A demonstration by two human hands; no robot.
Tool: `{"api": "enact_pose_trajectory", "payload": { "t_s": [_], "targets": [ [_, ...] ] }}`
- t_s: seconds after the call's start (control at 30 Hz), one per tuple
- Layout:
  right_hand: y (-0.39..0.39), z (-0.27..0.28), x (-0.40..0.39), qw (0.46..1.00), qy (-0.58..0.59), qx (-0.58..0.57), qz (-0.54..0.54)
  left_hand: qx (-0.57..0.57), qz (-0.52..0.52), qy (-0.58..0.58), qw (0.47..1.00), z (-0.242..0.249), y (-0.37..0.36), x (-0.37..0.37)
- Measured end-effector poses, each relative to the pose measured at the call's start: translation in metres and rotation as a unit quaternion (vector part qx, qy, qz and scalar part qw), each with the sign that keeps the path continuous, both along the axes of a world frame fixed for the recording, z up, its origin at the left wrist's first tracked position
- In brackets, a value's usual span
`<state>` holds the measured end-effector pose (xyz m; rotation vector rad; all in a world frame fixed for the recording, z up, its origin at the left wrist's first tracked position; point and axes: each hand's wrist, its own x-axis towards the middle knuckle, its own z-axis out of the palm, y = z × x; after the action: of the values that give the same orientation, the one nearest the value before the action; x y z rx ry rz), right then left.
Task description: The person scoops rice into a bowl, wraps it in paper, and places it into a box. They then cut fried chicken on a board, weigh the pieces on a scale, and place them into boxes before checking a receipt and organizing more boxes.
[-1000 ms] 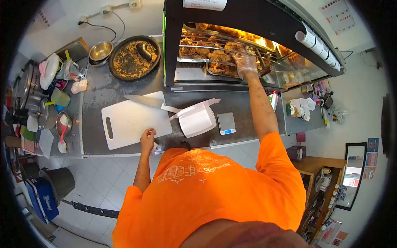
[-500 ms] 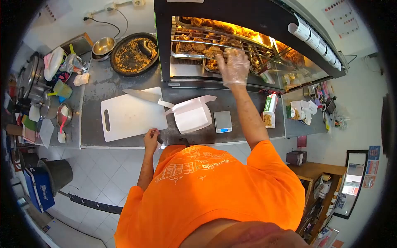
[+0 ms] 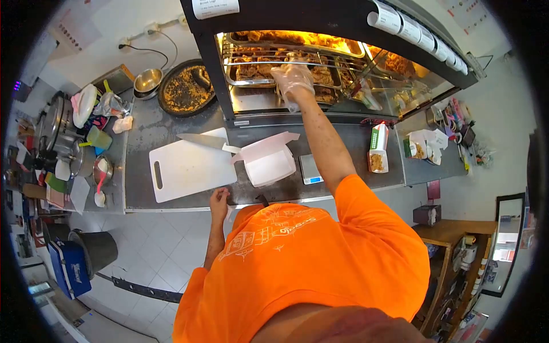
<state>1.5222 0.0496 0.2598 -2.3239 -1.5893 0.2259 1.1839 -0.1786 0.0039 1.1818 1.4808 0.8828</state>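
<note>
My right hand [image 3: 294,82], in a clear plastic glove, reaches into the lit warming cabinet [image 3: 260,118]. Its fingers are at the wire rack, over the fried chicken pieces [image 3: 255,70] in a metal tray, and the fingertips are partly hidden. My left hand [image 3: 219,201] rests at the counter's front edge with curled fingers, just below the white cutting board [image 3: 191,171]. Something thin and whitish shows beside these fingers. On the board's far edge lies a knife [image 3: 203,140] with a white handle. Between board and digital scale [image 3: 310,170] stands an open white paper box [image 3: 270,166].
A round dark pan [image 3: 177,94] with brown crumbs sits left of the cabinet, beside metal bowls [image 3: 147,82]. At the right are a filled food box [image 3: 378,150] and another opened food pack [image 3: 420,147]. Pots and utensils crowd the left counter [image 3: 135,194].
My right hand has moved left and deeper into the cabinet. My left hand stays by the board's lower corner. The whole view has shifted slightly.
</note>
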Motion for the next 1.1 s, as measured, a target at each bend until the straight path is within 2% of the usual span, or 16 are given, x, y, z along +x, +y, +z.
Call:
{"api": "enact_pose_trajectory", "payload": {
  "t_s": [0.1, 0.13, 0.2, 0.23, 0.33, 0.37, 0.4, 0.47, 0.53, 0.6, 0.73, 0.8, 0.83, 0.87, 0.97, 1.1],
  "targets": [
    [-0.025, 0.004, 0.005, 0.987, 0.04, 0.156, 0.022, 0.006, 0.022, -0.019, 1.0, -0.001, -0.011, -0.007],
    [-0.033, 0.009, 0.009, 0.991, 0.063, 0.111, 0.041, 0.01, 0.025, -0.006, 1.0, 0.003, -0.014, -0.009],
    [-0.033, -0.045, 0.031, 0.93, -0.042, 0.348, 0.108, 0.012, 0.043, 0.004, 0.999, 0.011, -0.023, -0.012],
    [-0.035, -0.046, 0.034, 0.928, -0.04, 0.348, 0.124, 0.002, 0.06, 0.018, 0.998, 0.014, -0.026, -0.014],
    [-0.062, -0.056, 0.023, 0.826, 0.233, 0.497, 0.129, -0.009, 0.103, 0.063, 0.993, 0.019, -0.04, -0.024],
    [-0.076, -0.055, 0.007, 0.716, 0.532, 0.432, 0.13, -0.017, 0.131, 0.039, 0.99, 0.018, -0.045, -0.032],
    [-0.092, -0.05, -0.015, 0.534, 0.777, 0.316, 0.106, -0.028, 0.156, 0.019, 0.987, 0.017, -0.054, -0.04],
    [-0.111, -0.042, -0.065, 0.342, 0.924, 0.165, 0.031, -0.028, 0.178, 0.006, 0.984, 0.016, -0.07, -0.058],
    [-0.111, -0.046, -0.12, 0.39, 0.916, 0.095, -0.005, -0.092, 0.267, -0.206, 0.937, -0.006, -0.077, -0.082],
    [-0.088, -0.056, -0.169, 0.362, 0.927, -0.098, -0.013, -0.084, 0.276, -0.186, 0.939, -0.016, -0.068, -0.103],
    [0.044, -0.109, -0.266, 0.416, 0.901, -0.125, 0.026, -0.049, 0.185, -0.171, 0.967, -0.006, -0.017, -0.151],
    [0.127, -0.151, -0.315, 0.611, 0.79, 0.047, 0.012, -0.041, 0.161, -0.103, 0.981, -0.01, 0.008, -0.185],
    [0.164, -0.164, -0.329, 0.792, 0.593, 0.132, 0.065, -0.041, 0.145, -0.079, 0.985, 0.001, 0.02, -0.201],
    [0.193, -0.173, -0.337, 0.909, 0.346, 0.204, 0.114, -0.044, 0.131, -0.057, 0.989, 0.019, 0.029, -0.213],
    [0.229, -0.213, -0.344, 0.976, -0.037, 0.097, 0.19, -0.098, 0.209, -0.157, 0.96, 0.044, 0.044, -0.256],
    [0.213, -0.163, -0.341, 0.977, -0.073, 0.099, 0.172, -0.085, 0.251, -0.112, 0.958, 0.064, 0.067, -0.29]
  ]
}}
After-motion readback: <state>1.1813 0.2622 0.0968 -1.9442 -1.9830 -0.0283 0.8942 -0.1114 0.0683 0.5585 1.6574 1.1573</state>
